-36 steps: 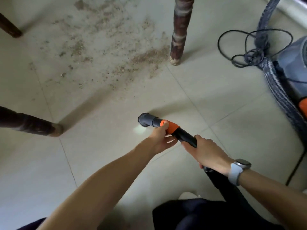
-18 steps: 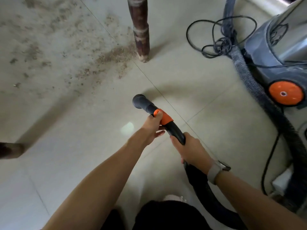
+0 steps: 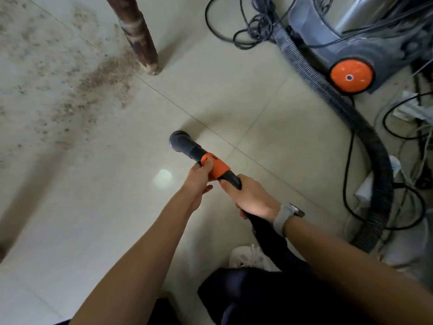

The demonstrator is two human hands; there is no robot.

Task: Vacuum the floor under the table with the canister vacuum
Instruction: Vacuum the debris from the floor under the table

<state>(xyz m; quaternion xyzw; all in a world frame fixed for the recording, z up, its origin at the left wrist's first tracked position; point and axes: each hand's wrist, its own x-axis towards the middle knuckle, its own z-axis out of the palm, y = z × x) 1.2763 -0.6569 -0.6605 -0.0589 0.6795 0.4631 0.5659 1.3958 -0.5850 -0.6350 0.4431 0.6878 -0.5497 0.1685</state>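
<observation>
I hold the vacuum's black hose handle, with its orange collar (image 3: 216,168) and open grey nozzle end (image 3: 179,140), just above the tiled floor. My left hand (image 3: 199,181) pinches the orange collar with thumb on top. My right hand (image 3: 251,198), with a watch on the wrist, grips the black handle right behind it. The ribbed hose (image 3: 328,95) curves round on the right to the grey canister vacuum (image 3: 351,41) with an orange wheel. Brown dirt (image 3: 93,83) lies scattered on the floor at the upper left, beside a dark table leg (image 3: 138,36).
A tangle of black cable (image 3: 248,29) lies left of the canister. More cables and a white power strip (image 3: 407,109) crowd the right edge. My white shoe (image 3: 248,256) and dark trouser leg show at the bottom. A bright light spot (image 3: 162,178) sits on the tile.
The view has swung to the right: the table leg and dirt slid left, the canister came into full view. Both hands keep the same hold on the handle.
</observation>
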